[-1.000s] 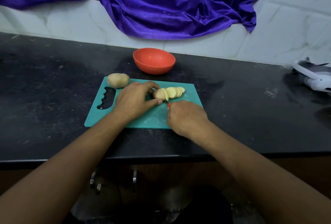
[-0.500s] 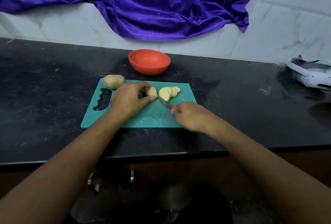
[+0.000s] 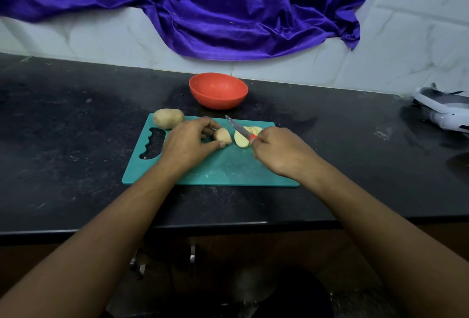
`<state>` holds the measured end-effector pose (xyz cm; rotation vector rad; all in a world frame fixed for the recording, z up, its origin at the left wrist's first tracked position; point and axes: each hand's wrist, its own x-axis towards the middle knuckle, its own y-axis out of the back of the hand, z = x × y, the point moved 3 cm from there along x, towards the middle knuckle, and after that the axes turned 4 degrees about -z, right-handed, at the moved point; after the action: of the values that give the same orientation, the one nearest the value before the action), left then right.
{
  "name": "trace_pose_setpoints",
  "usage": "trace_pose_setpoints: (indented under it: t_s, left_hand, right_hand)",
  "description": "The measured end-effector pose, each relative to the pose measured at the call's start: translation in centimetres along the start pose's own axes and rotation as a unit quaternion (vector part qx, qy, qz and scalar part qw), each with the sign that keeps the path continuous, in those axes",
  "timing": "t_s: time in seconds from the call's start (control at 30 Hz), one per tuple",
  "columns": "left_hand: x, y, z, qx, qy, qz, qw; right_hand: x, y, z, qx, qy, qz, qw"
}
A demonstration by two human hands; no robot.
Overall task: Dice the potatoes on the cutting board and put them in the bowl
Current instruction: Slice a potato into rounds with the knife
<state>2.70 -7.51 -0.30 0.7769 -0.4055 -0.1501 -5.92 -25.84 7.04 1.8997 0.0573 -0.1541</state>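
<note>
Purple cloth (image 3: 228, 13) hangs over the white wall behind the black tabletop (image 3: 63, 140). On this tabletop lies a teal cutting board (image 3: 223, 167), and both hands work over it. The left hand (image 3: 186, 143) rests on the board, and its grip pinches the potato end (image 3: 222, 135) between thumb and fingers. The right hand (image 3: 281, 152) has its grip curled round the red handle of the knife (image 3: 237, 127); the blade points away and to the left. A red bowl (image 3: 218, 90) stands just behind the board. One whole potato (image 3: 168, 118) sits at the far left corner of the board. Several pale slices (image 3: 241, 139) lean together just right of the held piece, partly behind the blade.
</note>
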Motion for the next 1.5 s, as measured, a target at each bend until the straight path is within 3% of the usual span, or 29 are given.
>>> trace_pose_setpoints:
  t_s: [0.3,1.0,1.5]
  left_hand:
    - [0.0,-0.1,0.2,0.003,0.000,-0.003,1.000]
    - [0.7,-0.8,0.0,0.015,0.003,-0.003,1.000]
    - [0.3,-0.3,0.5,0.038,-0.003,0.007,0.999]
  right_hand:
    - [-0.2,0.8,-3.1,-0.171,0.005,-0.010,0.985]
    - [0.7,-0.5,-4.1,-0.238,0.017,-0.016,0.971]
    - [2.3,-4.3,-1.9,-0.218,0.016,-0.026,0.976]
